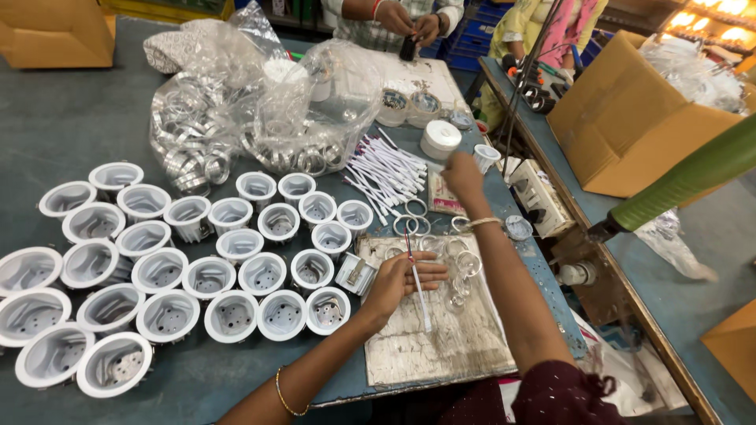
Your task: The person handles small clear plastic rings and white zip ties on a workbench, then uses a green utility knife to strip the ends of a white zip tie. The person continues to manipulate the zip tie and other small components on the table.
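The left hand (398, 282) rests on a worn white board (429, 338) on the grey counter (71, 126), its fingers clamped on a thin white wired connector (418, 291) whose red and white leads run up toward twelve o'clock past the fingertips. The right hand (461, 175) is stretched out toward one o'clock, well apart from the left, hovering just beside a round white cap (439, 138) and a small white cup (487, 157); its fingers are bunched together, and whether they pinch anything cannot be told. Between the two hands lie several clear rings (461, 260) on the board's upper edge, with a pile of white wired connectors (386, 173) near them at eleven o'clock. At nine o'clock of the left hand, rows of white round lamp housings (209, 275) stand open side up, touching one another. Beyond them, at twelve o'clock, clear plastic bags of metal rings (236, 134) slump on the counter. At the far edge another person's hands (409, 24) hold a small dark part. A cardboard box (630, 118) stands at two o'clock.
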